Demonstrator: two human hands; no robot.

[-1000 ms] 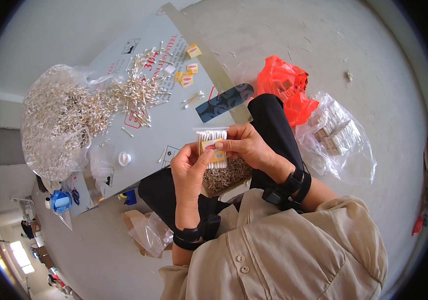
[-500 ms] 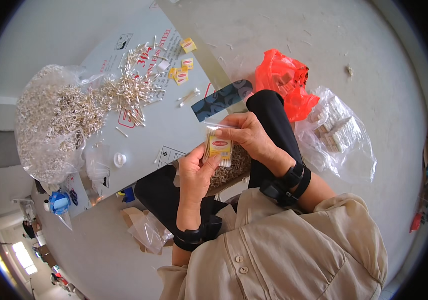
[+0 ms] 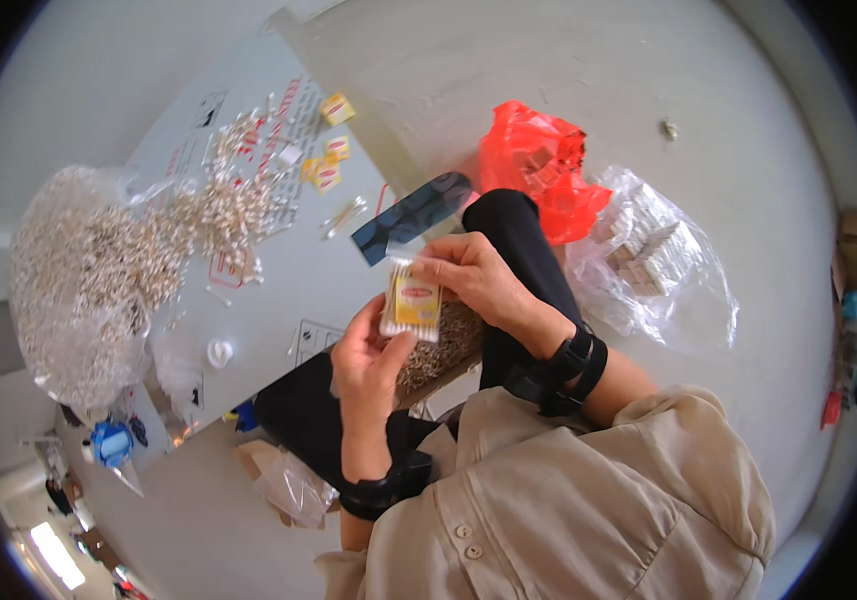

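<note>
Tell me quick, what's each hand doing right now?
Left hand: closed, holding the small clear bag of cotton swabs by its lower left side.
Right hand: closed, pinching the same bag near its upper right.

Workshop — bulk heaped cotton swabs (image 3: pixel 234 208)

Left of the hands (image 3: pixel 365 364) lies open tabletop (image 3: pixel 265 312); swab heap (image 3: pixel 234 208) blocks beyond.

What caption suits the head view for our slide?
Left hand and right hand hold a yellow-labelled packet of cotton swabs.
</note>
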